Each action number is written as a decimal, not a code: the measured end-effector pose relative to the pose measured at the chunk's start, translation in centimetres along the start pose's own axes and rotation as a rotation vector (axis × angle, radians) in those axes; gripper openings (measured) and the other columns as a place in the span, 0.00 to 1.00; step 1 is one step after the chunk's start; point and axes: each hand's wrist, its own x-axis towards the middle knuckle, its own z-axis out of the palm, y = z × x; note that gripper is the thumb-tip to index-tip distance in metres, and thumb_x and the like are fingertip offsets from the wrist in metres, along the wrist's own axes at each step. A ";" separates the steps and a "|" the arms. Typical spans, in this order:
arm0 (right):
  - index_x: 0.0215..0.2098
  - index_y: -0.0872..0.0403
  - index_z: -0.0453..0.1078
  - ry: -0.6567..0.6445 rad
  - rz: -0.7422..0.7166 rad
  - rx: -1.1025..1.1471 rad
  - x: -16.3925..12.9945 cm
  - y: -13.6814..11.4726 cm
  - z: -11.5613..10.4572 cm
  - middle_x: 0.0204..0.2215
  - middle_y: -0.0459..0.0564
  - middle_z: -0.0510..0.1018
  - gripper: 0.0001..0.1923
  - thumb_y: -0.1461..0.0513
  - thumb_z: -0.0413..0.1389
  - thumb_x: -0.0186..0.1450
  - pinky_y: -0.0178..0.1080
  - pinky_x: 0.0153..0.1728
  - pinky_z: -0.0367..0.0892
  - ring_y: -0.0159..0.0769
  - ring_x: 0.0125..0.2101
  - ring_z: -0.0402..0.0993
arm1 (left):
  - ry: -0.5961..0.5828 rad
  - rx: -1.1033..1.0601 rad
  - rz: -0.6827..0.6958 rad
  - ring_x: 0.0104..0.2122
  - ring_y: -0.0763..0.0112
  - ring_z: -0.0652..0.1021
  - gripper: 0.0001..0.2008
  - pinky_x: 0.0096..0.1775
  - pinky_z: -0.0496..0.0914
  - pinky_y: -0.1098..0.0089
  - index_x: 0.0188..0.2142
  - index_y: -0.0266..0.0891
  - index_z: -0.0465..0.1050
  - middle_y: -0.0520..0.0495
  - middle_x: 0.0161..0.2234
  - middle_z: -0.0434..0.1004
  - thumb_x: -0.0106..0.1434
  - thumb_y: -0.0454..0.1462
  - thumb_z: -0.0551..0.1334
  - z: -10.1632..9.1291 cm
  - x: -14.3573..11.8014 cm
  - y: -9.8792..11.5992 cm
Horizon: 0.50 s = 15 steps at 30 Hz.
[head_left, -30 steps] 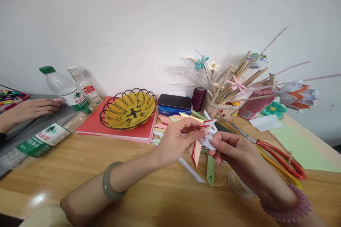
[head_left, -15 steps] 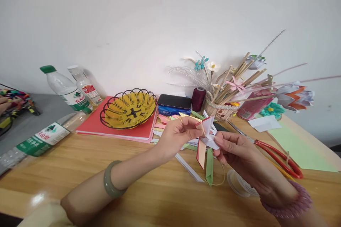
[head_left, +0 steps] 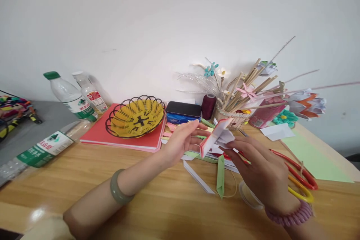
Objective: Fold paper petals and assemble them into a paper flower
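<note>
A folded paper piece (head_left: 216, 137), white with red edges, is pinched in the fingers of my right hand (head_left: 260, 168). It stands tilted above the table. My left hand (head_left: 180, 143) is just left of it, its fingers stretched out and apart, and I cannot tell whether the fingertips touch the paper. Below lie a green folded paper strip (head_left: 221, 178) and a white paper strip (head_left: 198, 177), with more coloured strips partly hidden behind both hands. A clear spool (head_left: 250, 195) sits under my right wrist, partly covered.
A yellow basket (head_left: 119, 122) rests on red paper (head_left: 95, 137). Plastic bottles (head_left: 45, 149) are at left. Behind are a blue pack (head_left: 180, 118) with a phone on it, a maroon thread spool (head_left: 208, 107) and a holder (head_left: 227, 115) of sticks and flowers. Red-handled scissors (head_left: 305, 178) lie right.
My left hand has opened its pinch on the folded paper. The paper has turned in my right hand, which has rolled over so that its back shows more.
</note>
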 end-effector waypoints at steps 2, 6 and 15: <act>0.37 0.51 0.66 -0.030 -0.022 0.010 0.0 0.0 0.0 0.32 0.49 0.77 0.07 0.68 0.54 0.61 0.35 0.31 0.68 0.34 0.32 0.74 | -0.064 0.054 -0.089 0.25 0.71 0.75 0.22 0.27 0.67 0.72 0.37 0.35 0.71 0.46 0.30 0.75 0.48 0.49 0.65 -0.1 0.1 0.0; 0.39 0.50 0.66 -0.048 0.161 0.128 0.1 -0.2 0.0 0.31 0.47 0.77 0.07 0.63 0.55 0.61 0.35 0.29 0.70 0.33 0.29 0.74 | -0.082 0.103 -0.083 0.28 0.72 0.75 0.20 0.31 0.65 0.74 0.35 0.34 0.73 0.48 0.27 0.75 0.41 0.39 0.72 0.0 0.2 -0.2; 0.41 0.51 0.63 -0.180 0.716 0.515 0.3 -0.3 0.6 0.33 0.49 0.73 0.14 0.54 0.54 0.61 0.38 0.29 0.71 0.35 0.31 0.72 | 0.017 -0.243 0.000 0.31 0.74 0.73 0.14 0.37 0.64 0.73 0.30 0.35 0.75 0.48 0.28 0.75 0.41 0.34 0.72 0.1 0.8 -1.4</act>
